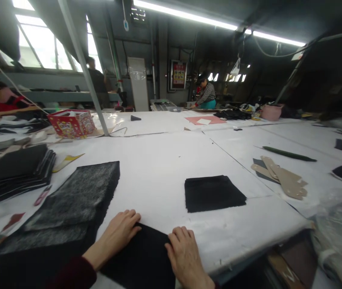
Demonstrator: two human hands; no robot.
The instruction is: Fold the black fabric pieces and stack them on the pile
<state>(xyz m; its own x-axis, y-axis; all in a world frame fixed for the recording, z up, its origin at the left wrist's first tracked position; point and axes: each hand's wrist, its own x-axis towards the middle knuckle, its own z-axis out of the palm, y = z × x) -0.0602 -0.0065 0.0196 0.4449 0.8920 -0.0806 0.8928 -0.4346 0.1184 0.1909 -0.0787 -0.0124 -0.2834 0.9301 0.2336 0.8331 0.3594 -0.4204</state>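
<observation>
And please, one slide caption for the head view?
Left hand and right hand touch the far corners of a black cloth on a white table.

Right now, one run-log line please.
left hand: on black cloth, left corner | right hand: same cloth, right corner | black pile: beyond right hand, on white table

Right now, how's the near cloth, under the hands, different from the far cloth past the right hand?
The left hand and right hand touch the near cloth; neither touches the far cloth. The near cloth runs out of the picture; the far cloth shows whole. Both are black.
</observation>
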